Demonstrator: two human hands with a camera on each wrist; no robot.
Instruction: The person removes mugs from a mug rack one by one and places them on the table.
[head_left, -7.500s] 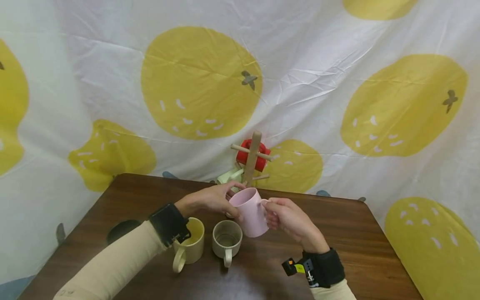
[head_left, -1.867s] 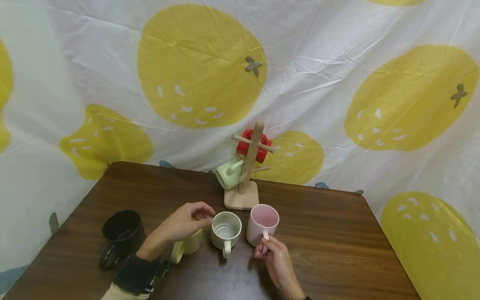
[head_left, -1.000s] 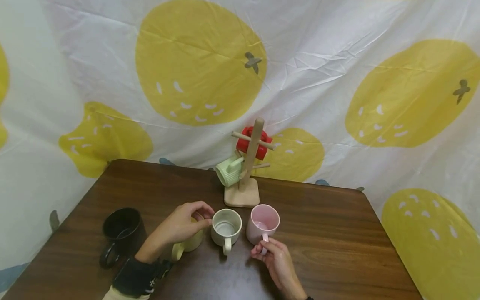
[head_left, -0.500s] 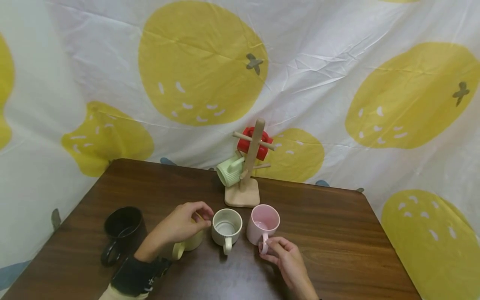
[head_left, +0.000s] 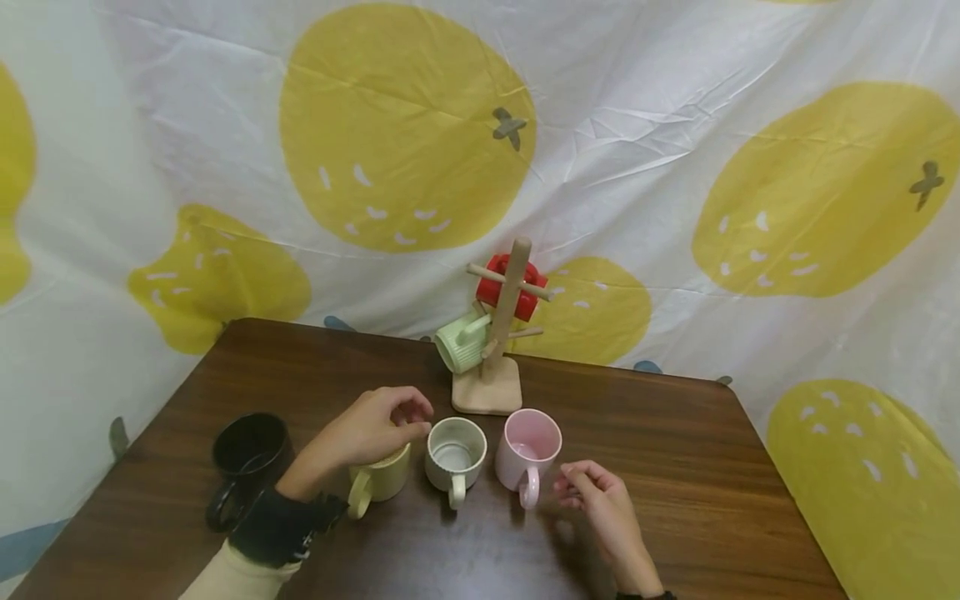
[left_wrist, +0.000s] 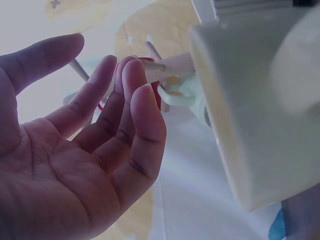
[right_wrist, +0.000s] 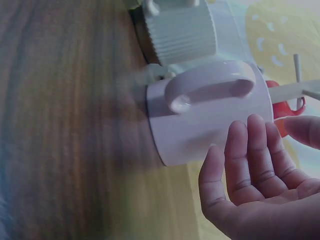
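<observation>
One pink mug, right grip seemingly apart

The left forearm is slanting in from the lower left, sleeved, with the wrist bare beside the hand. The left hand is hovering back upward — its fingers curving loosely, its thumb standing apart. The right hand is leaning inward from the lower right, its fingers lying side by side and bending softly — its thumb facing them. Both hands are staying well apart, relaxed.
</observation>
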